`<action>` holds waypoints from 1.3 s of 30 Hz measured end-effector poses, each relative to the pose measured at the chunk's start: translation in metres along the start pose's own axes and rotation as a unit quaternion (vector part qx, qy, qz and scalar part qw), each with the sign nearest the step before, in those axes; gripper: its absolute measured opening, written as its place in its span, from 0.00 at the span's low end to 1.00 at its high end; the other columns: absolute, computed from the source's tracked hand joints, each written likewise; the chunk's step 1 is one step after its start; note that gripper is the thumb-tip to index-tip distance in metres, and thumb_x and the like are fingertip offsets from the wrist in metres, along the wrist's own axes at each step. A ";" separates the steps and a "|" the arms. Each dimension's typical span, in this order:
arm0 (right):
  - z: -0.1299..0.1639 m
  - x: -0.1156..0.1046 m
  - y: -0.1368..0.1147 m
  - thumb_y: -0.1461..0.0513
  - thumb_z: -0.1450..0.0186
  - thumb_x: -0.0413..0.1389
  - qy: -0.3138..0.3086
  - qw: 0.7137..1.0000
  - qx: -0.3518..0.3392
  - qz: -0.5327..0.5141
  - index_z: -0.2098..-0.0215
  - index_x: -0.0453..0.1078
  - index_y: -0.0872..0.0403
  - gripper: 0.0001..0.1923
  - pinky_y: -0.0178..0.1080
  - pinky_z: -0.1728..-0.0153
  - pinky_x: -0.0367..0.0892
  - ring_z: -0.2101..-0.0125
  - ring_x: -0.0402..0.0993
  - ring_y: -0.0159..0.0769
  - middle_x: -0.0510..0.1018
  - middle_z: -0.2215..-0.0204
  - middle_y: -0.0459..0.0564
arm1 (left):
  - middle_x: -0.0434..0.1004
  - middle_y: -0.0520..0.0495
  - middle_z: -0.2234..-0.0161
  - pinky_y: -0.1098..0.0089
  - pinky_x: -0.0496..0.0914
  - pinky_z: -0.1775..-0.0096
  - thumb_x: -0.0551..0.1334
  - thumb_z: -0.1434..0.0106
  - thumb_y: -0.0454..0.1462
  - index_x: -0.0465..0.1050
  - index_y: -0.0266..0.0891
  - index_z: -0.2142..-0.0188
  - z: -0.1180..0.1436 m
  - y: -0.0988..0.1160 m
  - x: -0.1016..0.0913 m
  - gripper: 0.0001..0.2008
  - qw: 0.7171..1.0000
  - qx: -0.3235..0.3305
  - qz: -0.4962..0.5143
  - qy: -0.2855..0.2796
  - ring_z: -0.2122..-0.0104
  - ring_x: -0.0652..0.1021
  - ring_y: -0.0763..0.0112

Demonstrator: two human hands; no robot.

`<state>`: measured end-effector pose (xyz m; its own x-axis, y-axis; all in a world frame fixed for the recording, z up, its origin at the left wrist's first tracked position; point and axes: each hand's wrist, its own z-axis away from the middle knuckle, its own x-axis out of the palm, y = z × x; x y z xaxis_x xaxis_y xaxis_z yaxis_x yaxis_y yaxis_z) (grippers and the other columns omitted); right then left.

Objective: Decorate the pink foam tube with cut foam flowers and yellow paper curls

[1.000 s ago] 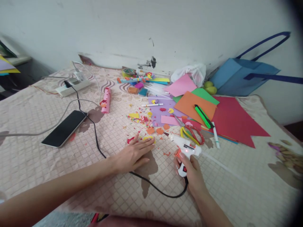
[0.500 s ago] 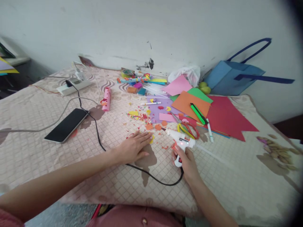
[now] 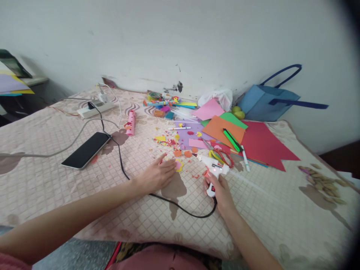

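Right hand (image 3: 221,189) gripping glue gun (image 3: 211,167), no legible label

quilted bed (image 3: 281,210), phone (image 3: 86,150), coloured paper (image 3: 264,144), scissors (image 3: 222,156)

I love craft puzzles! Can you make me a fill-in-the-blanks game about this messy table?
1. The right hand grips a white glue ____.
2. The left hand rests flat on the ____ cloth.
3. The phone lies with its dark ____ facing up.
4. The green marker lies on the ____ paper.

Missing words: gun; quilted; screen; orange

Glossy plastic glue gun (image 3: 213,169); quilted cloth (image 3: 140,210)
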<state>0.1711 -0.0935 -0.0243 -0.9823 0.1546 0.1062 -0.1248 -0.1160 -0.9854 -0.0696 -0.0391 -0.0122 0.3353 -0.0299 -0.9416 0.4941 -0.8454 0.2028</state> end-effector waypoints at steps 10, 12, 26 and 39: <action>-0.001 -0.002 0.001 0.50 0.42 0.57 -0.001 0.999 -0.008 -0.038 0.74 0.62 0.53 0.16 0.30 0.87 0.57 0.85 0.58 0.27 0.63 0.85 0.39 | 0.76 0.45 0.56 0.66 0.67 0.53 0.51 0.36 0.35 0.69 0.39 0.54 -0.015 -0.012 -0.016 0.14 0.975 -0.183 0.118 0.051 0.57 0.75 0.67; -0.002 -0.003 0.002 0.50 0.43 0.57 0.001 0.999 -0.007 -0.044 0.73 0.62 0.53 0.16 0.30 0.87 0.57 0.85 0.58 0.27 0.62 0.85 0.38 | 0.75 0.43 0.58 0.66 0.67 0.56 0.53 0.38 0.36 0.70 0.37 0.57 -0.025 -0.015 -0.019 0.12 0.967 -0.233 0.084 0.053 0.58 0.75 0.65; -0.002 -0.003 -0.001 0.48 0.43 0.56 0.005 1.000 0.010 -0.013 0.75 0.61 0.53 0.18 0.32 0.86 0.56 0.85 0.58 0.28 0.63 0.85 0.39 | 0.73 0.48 0.72 0.67 0.66 0.66 0.64 0.54 0.32 0.68 0.38 0.73 -0.054 -0.020 -0.008 0.07 0.945 -0.289 0.154 -0.006 0.68 0.74 0.63; -0.002 -0.004 0.009 0.47 0.41 0.54 0.021 0.999 0.015 0.046 0.75 0.63 0.54 0.19 0.33 0.84 0.53 0.85 0.58 0.28 0.62 0.85 0.40 | 0.69 0.52 0.78 0.76 0.61 0.76 0.60 0.47 0.42 0.68 0.35 0.75 -0.045 -0.060 -0.029 0.11 0.860 -0.298 0.413 0.027 0.78 0.68 0.78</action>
<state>0.1739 -0.0926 -0.0337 -0.9831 0.1829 0.0086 -0.0384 -0.1600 -0.9864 -0.0731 0.0360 0.0149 0.7987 -0.4500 -0.3993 0.3872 -0.1236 0.9137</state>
